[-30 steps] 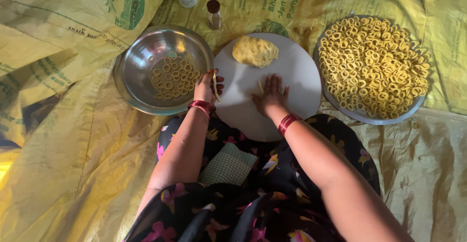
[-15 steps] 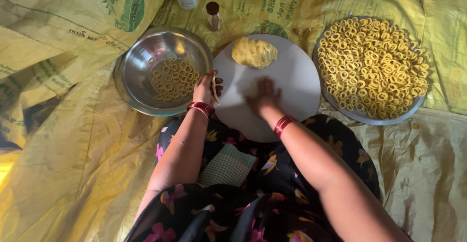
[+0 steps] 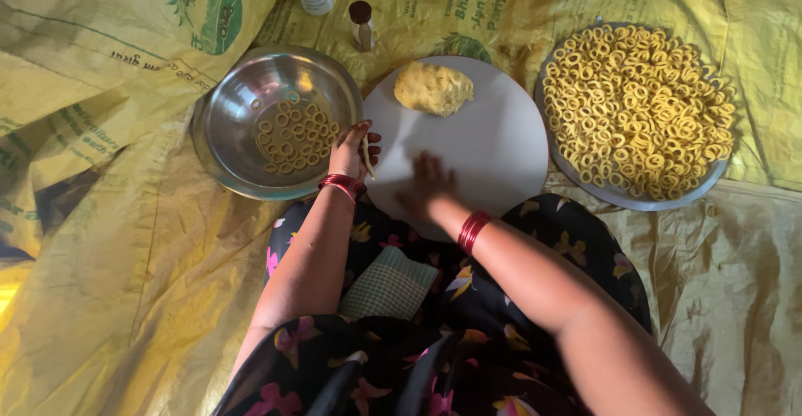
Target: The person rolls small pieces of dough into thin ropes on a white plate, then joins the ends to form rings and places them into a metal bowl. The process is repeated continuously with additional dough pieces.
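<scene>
**Dough rings: shaping in progress**

The left hand (image 3: 351, 150), at centre frame, is pinching a thin dough strip (image 3: 366, 157) at the edge of the white round board (image 3: 501, 149). The right hand (image 3: 428, 184) is lying flat on the board, fingers apparently spread; blur limits certainty. The tray (image 3: 628, 197) at upper right is holding many finished rings, the steel bowl (image 3: 225, 132) at upper left a few. The dough lump (image 3: 432, 88) is remaining, so work seems partly done.
</scene>
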